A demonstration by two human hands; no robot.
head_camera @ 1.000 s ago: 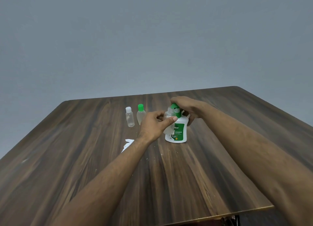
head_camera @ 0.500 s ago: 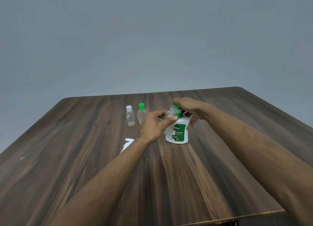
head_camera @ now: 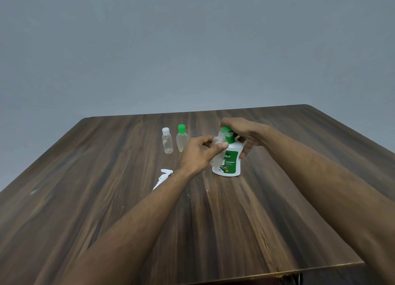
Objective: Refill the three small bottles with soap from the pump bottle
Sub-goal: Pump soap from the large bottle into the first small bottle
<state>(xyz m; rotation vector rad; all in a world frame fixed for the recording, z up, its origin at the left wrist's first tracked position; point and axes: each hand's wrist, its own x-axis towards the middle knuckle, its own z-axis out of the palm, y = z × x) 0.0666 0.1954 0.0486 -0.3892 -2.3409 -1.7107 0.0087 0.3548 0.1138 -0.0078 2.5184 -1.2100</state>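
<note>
Head view: person at a dark wood-grain surface (head_camera: 277, 231), both arms extended toward the pump bottle (head_camera: 230, 161), which stands upright a little right of centre. Right hand (head_camera: 243, 131) lies over the green pump head (head_camera: 227, 133), fingers curled down around it and the bottle's shoulder. Left hand (head_camera: 199, 153) grips a clear small bottle (head_camera: 217, 142), thumb across its front, holding it against the pump bottle's left side with its neck up under the spout. Whether the neck sits exactly below the nozzle cannot be told; the fingers hide it.

Judgement on technique: keep the small bottle's mouth centred under the spout and touching it, press the pump slowly and fully, and pause between strokes so the soap sinks rather than beading over the rim. The pump bottle should stay flat on the surface while pressed.

Two more small bottles stand to the left, apart from the hands: a white-capped bottle (head_camera: 167, 142) and, just beside it, a green-capped bottle (head_camera: 182, 138). A white cap piece (head_camera: 163, 175) lies on the surface near the left wrist.

Writing: the label shows "ttol" (start covered by the thumb), "ORIGINAL", and "99.99%"; the smaller print is unreadable
</note>
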